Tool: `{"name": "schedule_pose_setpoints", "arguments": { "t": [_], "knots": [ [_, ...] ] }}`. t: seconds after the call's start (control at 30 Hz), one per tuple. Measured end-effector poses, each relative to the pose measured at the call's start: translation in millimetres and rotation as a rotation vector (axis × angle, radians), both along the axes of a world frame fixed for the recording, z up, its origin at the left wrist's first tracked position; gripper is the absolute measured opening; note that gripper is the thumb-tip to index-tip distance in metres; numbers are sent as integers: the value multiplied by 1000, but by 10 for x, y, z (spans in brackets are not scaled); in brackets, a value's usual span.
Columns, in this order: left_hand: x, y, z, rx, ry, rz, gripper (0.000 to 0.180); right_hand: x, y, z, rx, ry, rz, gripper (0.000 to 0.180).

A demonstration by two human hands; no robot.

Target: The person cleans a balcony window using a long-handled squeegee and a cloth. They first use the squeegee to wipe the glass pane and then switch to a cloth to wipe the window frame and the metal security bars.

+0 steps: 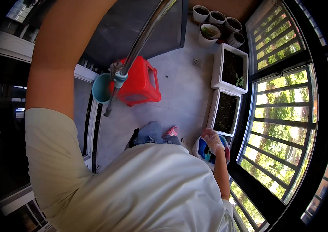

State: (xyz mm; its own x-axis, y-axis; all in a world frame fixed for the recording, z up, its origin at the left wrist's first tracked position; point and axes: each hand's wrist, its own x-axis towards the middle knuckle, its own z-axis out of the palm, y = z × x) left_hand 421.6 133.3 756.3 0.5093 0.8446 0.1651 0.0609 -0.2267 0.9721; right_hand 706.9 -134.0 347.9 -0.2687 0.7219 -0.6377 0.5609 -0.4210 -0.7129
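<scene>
My right hand (212, 140), in a thin clear plastic glove, hangs over a white plastic bag (196, 151) at the lower right. Its fingers are loosely bent and partly blurred by the glove, with nothing visible in them. Inside the bag lie something blue (201, 145) and a teal piece like a tool handle (207, 156), close below my wrist. Just beyond the hand stands a long white planter box (211, 112) filled with dark soil. My left arm reaches up along the left side and leaves the picture at the top, so my left hand is out of sight.
A red plastic stool (139, 83) stands ahead, beside a teal bucket (101, 89). A metal pole (142, 38) slants down before them. Another white planter (218, 69) with a small plant and several pots (209, 34) line the right. Barred windows (280, 127) run alongside.
</scene>
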Motion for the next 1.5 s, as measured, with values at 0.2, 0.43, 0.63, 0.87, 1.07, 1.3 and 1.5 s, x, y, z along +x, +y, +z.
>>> {"name": "schedule_pose_setpoints", "arguments": {
  "t": [0.2,0.43,0.63,0.87,1.07,1.3,1.5],
  "knots": [
    [-1255,-494,-1010,-297,141,163,37,-897,546,-195,-5,53,253,32],
    [-2852,-1320,-2185,-613,259,519,29,-2790,1289,-891,100,-8,407,34],
    [-4031,-1772,-3037,-827,176,632,26,-4599,1827,-1591,218,-121,277,42],
    [-4819,-1966,-3386,-1033,122,787,24,-6068,2314,-2622,374,-251,393,54],
    [-5078,-1946,-3459,-1089,13,847,28,-5699,2551,-2720,-176,-145,-9,35],
    [-4583,-1627,-3373,-1100,-124,640,29,-4145,2307,-1797,-109,1177,-896,42],
    [-3713,-1608,-3155,-1067,-71,406,24,-3315,2250,411,475,857,-872,45]
  ]
}}
